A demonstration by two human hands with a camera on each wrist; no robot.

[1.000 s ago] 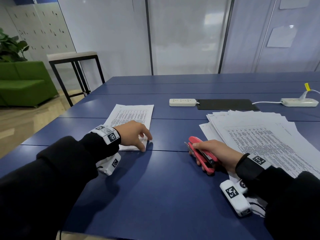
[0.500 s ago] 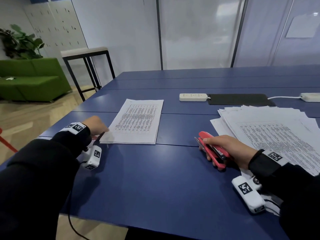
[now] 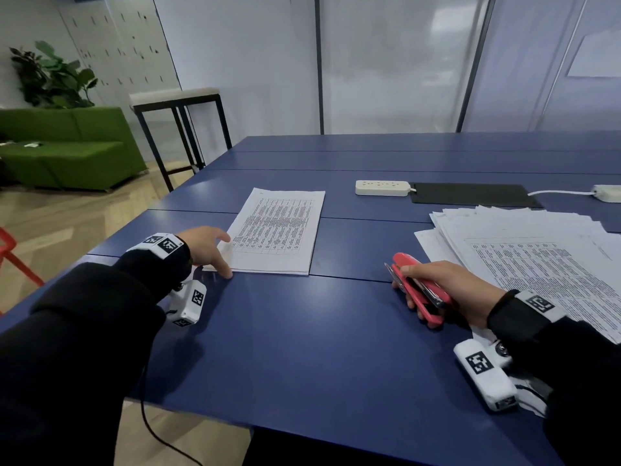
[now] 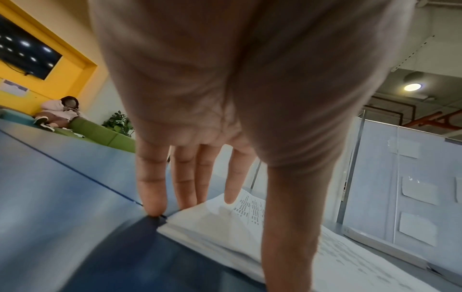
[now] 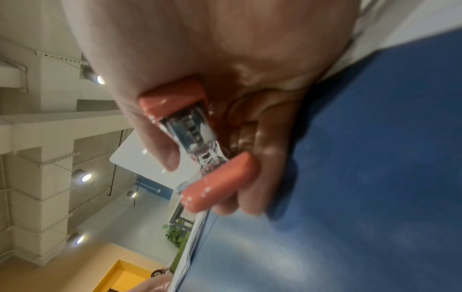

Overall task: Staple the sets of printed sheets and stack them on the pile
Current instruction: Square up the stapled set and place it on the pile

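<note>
A squared pile of printed sheets (image 3: 279, 230) lies on the blue table (image 3: 302, 331), left of centre. My left hand (image 3: 220, 255) is at its near-left corner, with its straight fingers (image 4: 152, 187) touching the table and the paper's edge (image 4: 212, 221). It holds nothing. To the right, my right hand (image 3: 411, 287) grips a red stapler (image 3: 405, 260) just above the table, its nose pointing far-left. The wrist view shows the stapler (image 5: 220, 189) between the thumb and the curled fingers. A loose fan of unstapled sheets (image 3: 537, 257) spreads under my right forearm.
A white power strip (image 3: 383, 188) and a black mat (image 3: 470, 195) lie behind the papers, and a second strip (image 3: 608, 193) lies at the far right. Beyond the table's left edge are a tall stool (image 3: 174, 99), a green sofa (image 3: 67, 146) and a red chair (image 3: 6, 243).
My left hand slid from the pile's near edge to beyond its left corner, then came back onto that corner with fingers extended. The right hand has kept hold of the stapler. The view turned left.
</note>
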